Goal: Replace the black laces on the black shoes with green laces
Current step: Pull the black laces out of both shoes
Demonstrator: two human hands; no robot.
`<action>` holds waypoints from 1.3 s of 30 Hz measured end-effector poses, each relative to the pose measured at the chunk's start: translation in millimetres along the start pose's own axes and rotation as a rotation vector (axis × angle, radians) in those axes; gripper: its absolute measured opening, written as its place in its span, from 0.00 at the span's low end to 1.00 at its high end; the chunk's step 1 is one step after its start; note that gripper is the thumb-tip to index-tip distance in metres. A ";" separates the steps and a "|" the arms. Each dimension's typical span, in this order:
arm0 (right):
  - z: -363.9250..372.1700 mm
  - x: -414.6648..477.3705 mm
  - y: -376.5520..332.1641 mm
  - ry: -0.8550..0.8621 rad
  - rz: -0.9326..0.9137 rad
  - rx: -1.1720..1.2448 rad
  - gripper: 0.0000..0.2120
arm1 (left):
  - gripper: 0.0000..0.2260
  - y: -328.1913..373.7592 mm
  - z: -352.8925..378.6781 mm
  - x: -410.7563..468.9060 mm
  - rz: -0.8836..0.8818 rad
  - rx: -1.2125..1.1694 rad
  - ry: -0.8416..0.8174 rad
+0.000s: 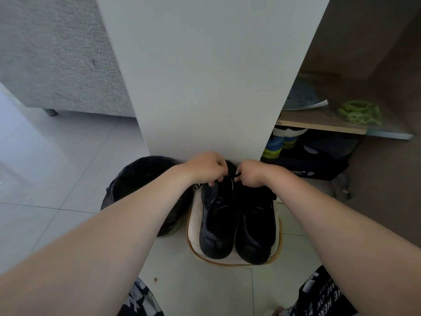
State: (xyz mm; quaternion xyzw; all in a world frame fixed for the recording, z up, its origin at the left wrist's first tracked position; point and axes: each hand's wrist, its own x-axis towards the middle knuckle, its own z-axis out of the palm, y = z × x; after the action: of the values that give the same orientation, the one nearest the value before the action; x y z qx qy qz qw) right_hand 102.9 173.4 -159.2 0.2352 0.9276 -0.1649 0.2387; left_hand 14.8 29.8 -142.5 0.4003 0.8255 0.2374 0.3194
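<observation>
Two black shoes stand side by side on a low white stool (232, 262) in front of me, toes toward me: the left shoe (217, 222) and the right shoe (256, 226). Both my hands are at the far, upper end of the left shoe. My left hand (206, 166) pinches a black lace (237, 174) near the shoe's collar. My right hand (255, 174) grips the same lace from the other side. A coil of green laces (360, 111) lies on a wooden shelf (319, 124) at the right, well apart from my hands.
A white cabinet panel (205, 76) rises right behind the shoes. A bin lined with a black bag (141, 179) stands left of the stool. Under the shelf sit a dark shoebox (319, 163) and colourful shoes (278, 144). A grey sofa (57, 53) is at the far left.
</observation>
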 end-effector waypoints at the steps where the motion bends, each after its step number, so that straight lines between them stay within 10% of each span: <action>1: 0.5 -0.9 -1.3 0.013 -0.007 -0.024 0.14 | 0.08 2.7 5.3 -0.8 -0.032 0.011 -0.096; 16: 15.6 -2.6 -1.2 0.291 0.142 -0.168 0.16 | 0.12 3.8 40.3 15.7 -0.137 0.118 -0.041; 25: 18.3 -0.3 -4.2 0.039 0.000 0.047 0.25 | 0.09 -0.1 44.6 18.7 -0.197 -0.009 0.028; 39: 21.5 3.2 -2.8 0.166 0.091 0.083 0.10 | 0.08 -0.2 59.1 33.3 -0.459 -0.317 0.073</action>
State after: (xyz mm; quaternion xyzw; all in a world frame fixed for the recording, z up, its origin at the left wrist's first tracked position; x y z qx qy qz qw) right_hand 106.9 163.2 -178.2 0.2998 0.9249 -0.1720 0.1585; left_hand 41.2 64.9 -194.2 0.1392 0.8581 0.2993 0.3934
